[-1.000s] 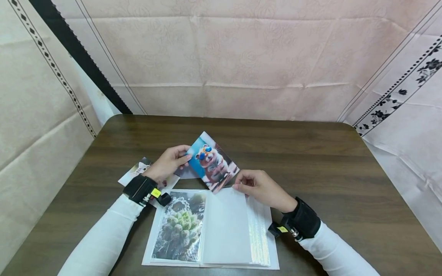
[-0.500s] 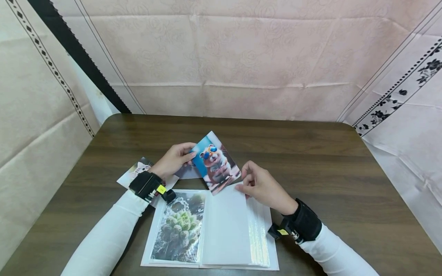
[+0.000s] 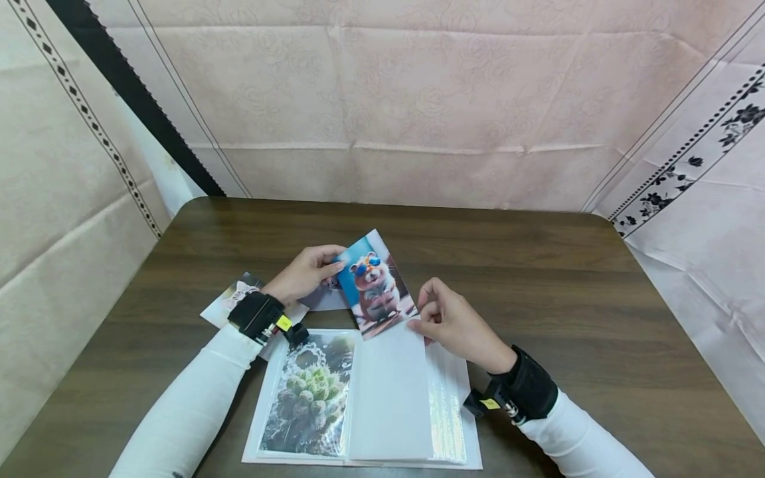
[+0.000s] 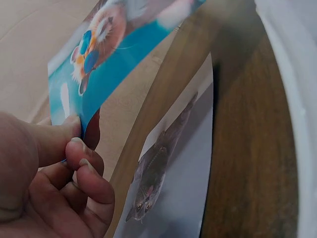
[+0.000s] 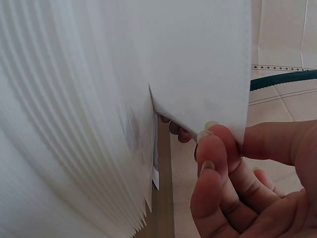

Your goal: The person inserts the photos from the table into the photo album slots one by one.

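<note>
My left hand (image 3: 307, 271) pinches a glossy photo (image 3: 379, 285) of a cartoon hamster in blue goggles by its upper left corner. The photo is tilted, its lower corner overlapping the top of the open photo album's right page (image 3: 388, 398); I cannot tell whether it is inside the sleeve. With thumb and fingers, my right hand (image 3: 455, 325) pinches the upper right corner of that white page, seen close as a page (image 5: 203, 74) in the right wrist view. The left page holds a succulent photo (image 3: 311, 398) in clear plastic.
Loose photos lie behind the album: one of a grey cat (image 4: 153, 173), partly covered by the left hand, and another print (image 3: 224, 305) under the left wrist. The brown wooden table (image 3: 508, 252) extends to a pale cloth backdrop (image 3: 418, 99).
My left hand has moved right with the hamster photo, which has turned slightly more upright over the page. The right hand shifted slightly at first and still pinches the page.
</note>
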A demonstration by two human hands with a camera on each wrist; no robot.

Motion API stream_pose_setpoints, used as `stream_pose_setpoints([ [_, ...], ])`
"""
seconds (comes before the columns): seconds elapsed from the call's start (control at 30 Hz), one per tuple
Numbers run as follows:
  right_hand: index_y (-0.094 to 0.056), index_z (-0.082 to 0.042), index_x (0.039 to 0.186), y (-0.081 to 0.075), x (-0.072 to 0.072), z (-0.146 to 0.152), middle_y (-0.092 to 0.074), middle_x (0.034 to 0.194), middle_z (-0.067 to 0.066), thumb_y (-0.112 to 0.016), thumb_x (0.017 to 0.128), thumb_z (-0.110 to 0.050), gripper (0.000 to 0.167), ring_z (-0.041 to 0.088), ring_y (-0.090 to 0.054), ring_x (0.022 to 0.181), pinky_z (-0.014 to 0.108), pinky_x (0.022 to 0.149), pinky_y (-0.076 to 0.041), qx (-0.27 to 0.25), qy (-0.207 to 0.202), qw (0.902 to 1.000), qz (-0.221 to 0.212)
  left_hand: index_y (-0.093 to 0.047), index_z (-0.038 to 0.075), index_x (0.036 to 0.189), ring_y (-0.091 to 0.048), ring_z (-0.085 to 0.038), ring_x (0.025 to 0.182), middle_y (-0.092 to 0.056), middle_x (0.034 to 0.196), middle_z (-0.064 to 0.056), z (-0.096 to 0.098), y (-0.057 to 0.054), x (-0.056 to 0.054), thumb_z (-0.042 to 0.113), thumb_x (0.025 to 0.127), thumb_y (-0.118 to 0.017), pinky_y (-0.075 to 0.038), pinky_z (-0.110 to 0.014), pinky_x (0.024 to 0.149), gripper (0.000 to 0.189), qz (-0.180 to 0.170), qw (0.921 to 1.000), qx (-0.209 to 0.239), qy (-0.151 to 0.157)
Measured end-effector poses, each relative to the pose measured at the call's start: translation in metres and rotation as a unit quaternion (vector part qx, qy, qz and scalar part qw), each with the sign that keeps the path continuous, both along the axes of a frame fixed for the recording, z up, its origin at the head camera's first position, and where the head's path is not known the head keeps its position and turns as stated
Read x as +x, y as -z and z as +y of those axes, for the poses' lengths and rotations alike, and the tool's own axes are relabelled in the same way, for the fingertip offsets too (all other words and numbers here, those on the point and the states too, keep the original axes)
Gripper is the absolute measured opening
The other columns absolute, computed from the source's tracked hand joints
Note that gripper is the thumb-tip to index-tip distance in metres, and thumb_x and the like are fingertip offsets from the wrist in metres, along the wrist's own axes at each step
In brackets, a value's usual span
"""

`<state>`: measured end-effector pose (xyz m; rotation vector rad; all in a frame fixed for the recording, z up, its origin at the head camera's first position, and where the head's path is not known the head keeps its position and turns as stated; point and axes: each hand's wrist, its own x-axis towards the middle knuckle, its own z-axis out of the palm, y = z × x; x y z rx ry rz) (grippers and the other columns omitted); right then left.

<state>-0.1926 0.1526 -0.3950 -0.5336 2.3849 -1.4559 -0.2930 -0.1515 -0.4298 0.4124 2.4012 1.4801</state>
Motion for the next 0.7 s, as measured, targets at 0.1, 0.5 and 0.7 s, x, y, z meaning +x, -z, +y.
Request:
stream_pose_setpoints([
  [0.1,-0.041,0.000,0.111,-0.0006,0.0004,-0.0002,-0.067,0.077,0.012,-0.070,0.093,-0.001,0.034,0.020,-0.060,0.067,0.026,0.065,-0.055,-0.001,0.001,1.0000,-0.001,-0.057,0.015,0.142,-0.057,-0.026,0.099,-0.063,0.119,-0.011,0.0019,0.0002,-0.0001,0.019,0.107,-0.051,-0.046,-0.029,0.080,0.036,0.000,1.0000,-0.006,0.003],
  [0.5,-0.043,0.000,0.112,0.0007,0.0009,-0.0013,-0.065,0.078,0.011,-0.068,0.095,-0.004,0.031,0.019,-0.057,0.067,0.024,0.063,-0.051,-0.003,-0.001,0.9999,0.010,-0.056,0.016,0.143,-0.059,-0.026,0.103,-0.064,0.126,-0.010,0.0048,-0.0002,0.0024,0.021,0.107,-0.051,-0.048,-0.030,0.087,0.037,-0.005,0.9999,-0.007,0.015],
  [0.7,-0.043,-0.001,0.111,0.0041,0.0015,-0.0018,-0.062,0.075,0.009,-0.066,0.097,-0.003,0.027,0.019,-0.056,0.065,0.024,0.062,-0.050,-0.003,-0.010,0.9998,0.018,-0.054,0.018,0.145,-0.059,-0.026,0.107,-0.063,0.130,-0.009,0.0061,0.0005,0.0036,0.023,0.107,-0.049,-0.047,-0.032,0.089,0.038,-0.011,0.9997,-0.006,0.021],
])
